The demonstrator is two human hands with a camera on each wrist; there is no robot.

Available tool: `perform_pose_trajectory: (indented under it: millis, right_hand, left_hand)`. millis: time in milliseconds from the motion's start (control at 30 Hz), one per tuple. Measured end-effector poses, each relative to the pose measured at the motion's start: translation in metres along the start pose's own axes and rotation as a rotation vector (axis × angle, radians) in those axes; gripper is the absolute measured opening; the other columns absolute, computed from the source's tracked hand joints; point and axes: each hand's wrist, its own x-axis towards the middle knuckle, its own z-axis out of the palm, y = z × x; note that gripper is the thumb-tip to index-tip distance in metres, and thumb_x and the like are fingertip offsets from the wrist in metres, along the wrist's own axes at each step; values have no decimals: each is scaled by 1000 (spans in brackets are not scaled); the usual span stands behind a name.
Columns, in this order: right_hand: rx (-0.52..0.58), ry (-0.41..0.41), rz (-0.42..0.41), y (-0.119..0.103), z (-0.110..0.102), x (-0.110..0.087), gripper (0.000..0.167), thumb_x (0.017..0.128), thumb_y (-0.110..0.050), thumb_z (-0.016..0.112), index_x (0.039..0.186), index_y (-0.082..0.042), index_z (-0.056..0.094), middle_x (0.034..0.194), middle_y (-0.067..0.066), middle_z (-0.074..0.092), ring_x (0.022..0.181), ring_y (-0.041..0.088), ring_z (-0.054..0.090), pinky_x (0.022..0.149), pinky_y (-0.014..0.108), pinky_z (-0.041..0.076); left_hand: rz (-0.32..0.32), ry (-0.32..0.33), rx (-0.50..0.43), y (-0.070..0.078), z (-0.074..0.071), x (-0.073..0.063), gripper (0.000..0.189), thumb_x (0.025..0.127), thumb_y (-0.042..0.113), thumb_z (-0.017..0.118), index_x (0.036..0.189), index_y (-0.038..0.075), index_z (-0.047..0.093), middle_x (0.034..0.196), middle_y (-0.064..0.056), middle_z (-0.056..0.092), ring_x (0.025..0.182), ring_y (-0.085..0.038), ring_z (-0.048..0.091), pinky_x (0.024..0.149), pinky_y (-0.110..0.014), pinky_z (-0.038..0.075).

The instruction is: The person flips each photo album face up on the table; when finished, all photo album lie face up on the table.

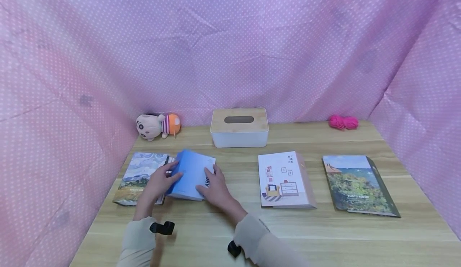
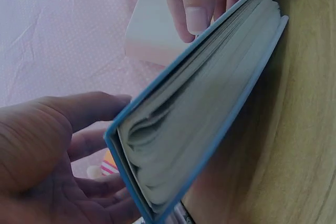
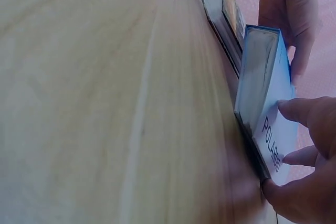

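A thick blue-and-white photo album [image 1: 192,175] with dark lettering is held tilted at the left of the table, its spine side raised in the left wrist view. My left hand [image 1: 161,182] grips it at the spine, thumb on the top cover and fingers along the spine. At the opposite edge, my right hand [image 1: 217,189] holds the cover with thumb and fingers, as the right wrist view shows. A landscape-painted photo album [image 1: 142,175] lies just left, partly behind the left hand; the blue one overlaps its right edge in the head view.
Right of the hands lie a white album with a room drawing [image 1: 281,185] and a seaside-painted album [image 1: 354,183]. Along the back are a plush toy [image 1: 149,127], a wood-topped tissue box [image 1: 239,135] and pink yarn [image 1: 343,122]. Pink dotted cloth [image 1: 237,51] hangs behind.
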Motion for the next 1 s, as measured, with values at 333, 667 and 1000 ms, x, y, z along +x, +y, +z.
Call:
perform_pose_trajectory:
  millis: [333, 667, 1000]
  right_hand:
    - [-59, -7, -13, 0, 3, 0, 69, 93, -39, 61, 149, -10, 33, 161, 12, 10, 147, 29, 14, 117, 46, 24]
    - [-63, -10, -1, -1, 3, -1, 69, 92, -38, 63, 149, -12, 33, 161, 10, 8, 148, 28, 14, 116, 45, 25]
    - [-69, -6, -15, -2, 5, -1, 69, 92, -37, 63, 148, -12, 34, 161, 10, 9, 147, 28, 14, 116, 45, 26]
  left_hand:
    - [-25, 19, 5, -6, 10, -2, 62, 97, 37, 54, 149, 12, 33, 144, -26, 42, 129, -43, 44, 100, -56, 42]
    - [-64, 76, 24, -10, 17, -8, 61, 97, 45, 51, 149, 18, 35, 147, -22, 40, 134, -44, 36, 105, -60, 34]
    - [-84, 178, -56, -16, 29, -12, 56, 97, 47, 49, 147, 23, 38, 151, -20, 34, 139, -43, 29, 111, -58, 27]
